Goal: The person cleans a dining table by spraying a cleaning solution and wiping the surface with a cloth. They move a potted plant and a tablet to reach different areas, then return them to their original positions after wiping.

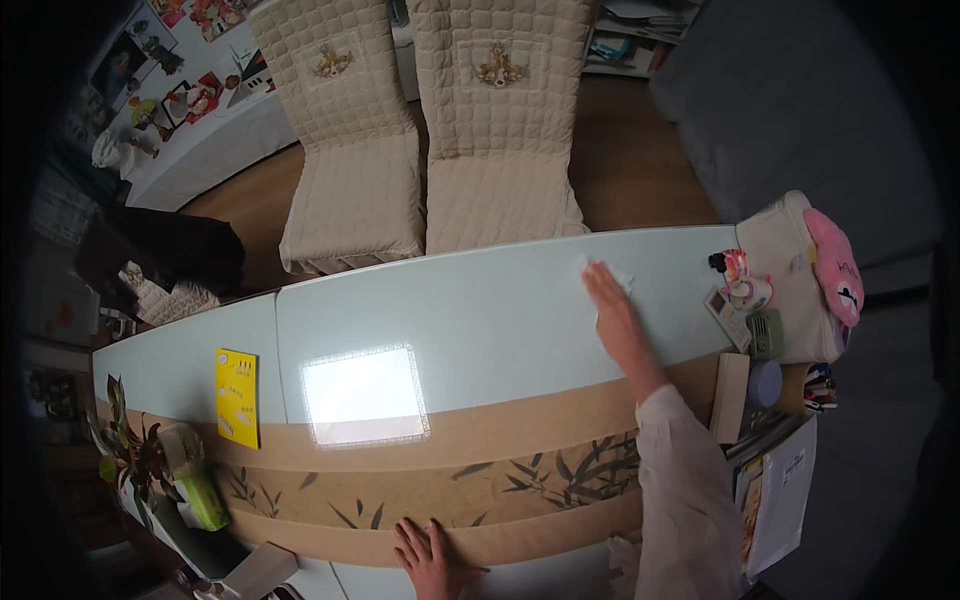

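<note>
My right hand [613,307] reaches across the pale glass-topped table [495,315] and presses a thin white tissue [624,280] flat against it near the far edge. Most of the tissue is hidden under the palm and fingers. My left hand [431,559] rests at the near side, fingers spread and holding nothing, on the brown border of a table runner [420,502] with a bamboo pattern. Beside my right sleeve, at the near edge, another crumpled white piece [621,562] shows partly.
A yellow booklet [238,397], a potted plant [139,457] and a green pack [201,501] are on the left. To the right are a remote control [727,319], a green radio-like box [765,334] and a pink plush toy [834,266]. Two quilted-covered chairs [499,127] stand beyond the far edge.
</note>
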### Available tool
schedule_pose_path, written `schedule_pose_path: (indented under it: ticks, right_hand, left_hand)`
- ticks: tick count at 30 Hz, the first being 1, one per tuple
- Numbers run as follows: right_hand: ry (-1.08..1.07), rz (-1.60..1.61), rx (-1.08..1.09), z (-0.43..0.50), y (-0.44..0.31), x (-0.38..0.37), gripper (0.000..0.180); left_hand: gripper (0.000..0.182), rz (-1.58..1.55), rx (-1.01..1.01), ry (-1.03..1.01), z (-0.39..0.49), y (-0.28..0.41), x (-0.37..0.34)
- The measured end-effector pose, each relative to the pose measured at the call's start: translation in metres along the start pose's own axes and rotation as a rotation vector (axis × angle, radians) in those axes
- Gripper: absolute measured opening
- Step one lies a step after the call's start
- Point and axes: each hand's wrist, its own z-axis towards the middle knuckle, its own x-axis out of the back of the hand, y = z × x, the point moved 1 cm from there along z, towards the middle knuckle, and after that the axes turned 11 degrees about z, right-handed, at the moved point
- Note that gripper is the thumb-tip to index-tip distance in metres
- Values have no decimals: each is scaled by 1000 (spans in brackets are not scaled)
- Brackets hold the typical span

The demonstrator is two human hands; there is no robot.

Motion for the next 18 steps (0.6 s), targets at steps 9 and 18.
schedule_pose_path:
  ticks: [9,18]
  right_hand:
    - [-292,170,136,-122,-85,-2,45]
    - [233,-234,-300,-67,105,62,60]
  left_hand:
    - [139,-16,33,-33,-1,0,4]
    - [141,-14,0,-26,0,-3,-4]
